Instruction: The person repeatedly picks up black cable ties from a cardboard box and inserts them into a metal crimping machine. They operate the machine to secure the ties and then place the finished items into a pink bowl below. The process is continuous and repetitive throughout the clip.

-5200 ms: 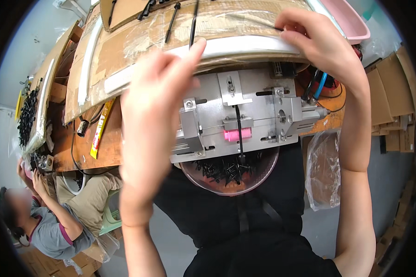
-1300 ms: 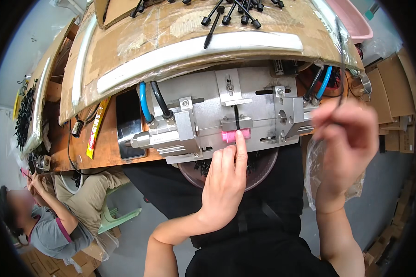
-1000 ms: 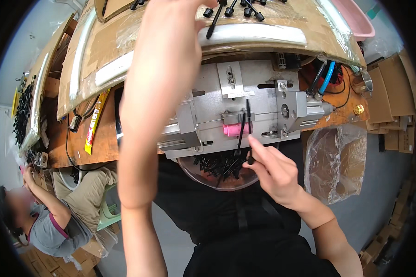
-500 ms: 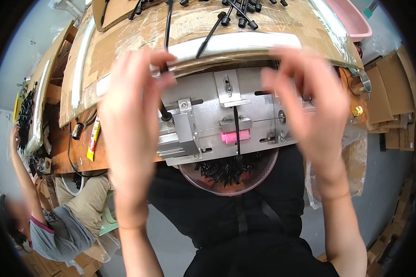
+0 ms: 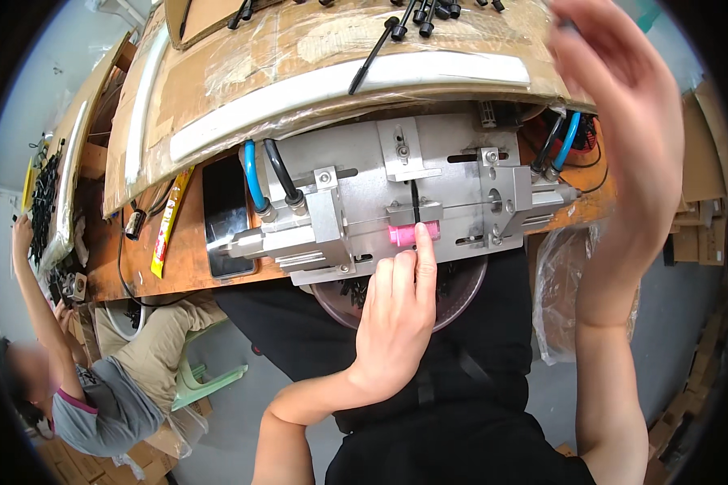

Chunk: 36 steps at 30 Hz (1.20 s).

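My left hand point(image 5: 396, 319) reaches over the front of a metal fixture point(image 5: 372, 194). Its index finger is stretched out and presses on a thin black rod point(image 5: 415, 194) standing across a pink block point(image 5: 400, 235); the other fingers curl in, and the thumb is hidden. The rod's lower end is out of sight beneath this hand. At the upper right my right hand point(image 5: 623, 89) is raised, blurred, above the cardboard-covered surface point(image 5: 283, 56). Its fingers bend toward the thumb, with a small dark thing point(image 5: 569, 27) at the fingertips that I cannot make out.
Black rods with knobbed ends point(image 5: 376, 52) lie on the cardboard. Blue hoses point(image 5: 255, 174) and black hoses join the fixture. A bowl point(image 5: 459, 303) sits below it. A phone point(image 5: 226, 210) and yellow packet point(image 5: 170, 226) lie left; a co-worker point(image 5: 113, 412) sits beyond.
My left hand has moved down and right from the fixture's left side onto the rod at the pink block. My right hand has risen away toward the upper right.
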### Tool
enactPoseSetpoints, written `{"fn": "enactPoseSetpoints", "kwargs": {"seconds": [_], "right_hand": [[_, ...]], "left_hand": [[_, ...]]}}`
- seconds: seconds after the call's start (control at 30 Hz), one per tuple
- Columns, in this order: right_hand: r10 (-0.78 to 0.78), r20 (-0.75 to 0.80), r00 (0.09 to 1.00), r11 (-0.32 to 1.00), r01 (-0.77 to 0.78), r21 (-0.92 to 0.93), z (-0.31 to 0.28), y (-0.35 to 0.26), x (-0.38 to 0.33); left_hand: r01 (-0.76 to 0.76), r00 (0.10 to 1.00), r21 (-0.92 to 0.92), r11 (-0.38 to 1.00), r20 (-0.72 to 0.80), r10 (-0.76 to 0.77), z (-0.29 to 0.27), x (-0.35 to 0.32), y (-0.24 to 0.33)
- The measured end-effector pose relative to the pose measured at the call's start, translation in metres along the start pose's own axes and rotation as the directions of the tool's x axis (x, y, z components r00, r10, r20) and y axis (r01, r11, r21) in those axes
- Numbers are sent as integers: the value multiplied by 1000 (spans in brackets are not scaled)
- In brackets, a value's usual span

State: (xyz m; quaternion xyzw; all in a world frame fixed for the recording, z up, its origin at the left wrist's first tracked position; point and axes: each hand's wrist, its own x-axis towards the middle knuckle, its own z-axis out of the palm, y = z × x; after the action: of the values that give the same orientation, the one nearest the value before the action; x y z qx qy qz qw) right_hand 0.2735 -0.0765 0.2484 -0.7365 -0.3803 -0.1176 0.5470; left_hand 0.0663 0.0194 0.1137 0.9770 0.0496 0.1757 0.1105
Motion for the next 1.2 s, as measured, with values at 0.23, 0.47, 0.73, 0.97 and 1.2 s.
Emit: {"fn": "enactPoseSetpoints", "kwargs": {"seconds": [0.23,0.47,0.73,0.97,1.2], "right_hand": [[-86,259,962,994,100,-41,32,-6,-153],[-159,304,939,963,215,-163,74,16,-185],[-46,466,884,963,164,-215,66,9,-170],[-496,344,798,667,603,-437,52,0,-28],[-300,645,703,720,610,-331,72,9,71]], "left_hand": [[37,974,-124,992,-218,-64,-54,54,-22],[-36,942,10,999,-333,37,-80,157,-71],[-245,969,-39,969,-33,244,-98,172,-153],[-242,952,-1,970,-194,237,-90,144,-132],[-56,932,-140,989,-363,1,-86,72,-71]]}}
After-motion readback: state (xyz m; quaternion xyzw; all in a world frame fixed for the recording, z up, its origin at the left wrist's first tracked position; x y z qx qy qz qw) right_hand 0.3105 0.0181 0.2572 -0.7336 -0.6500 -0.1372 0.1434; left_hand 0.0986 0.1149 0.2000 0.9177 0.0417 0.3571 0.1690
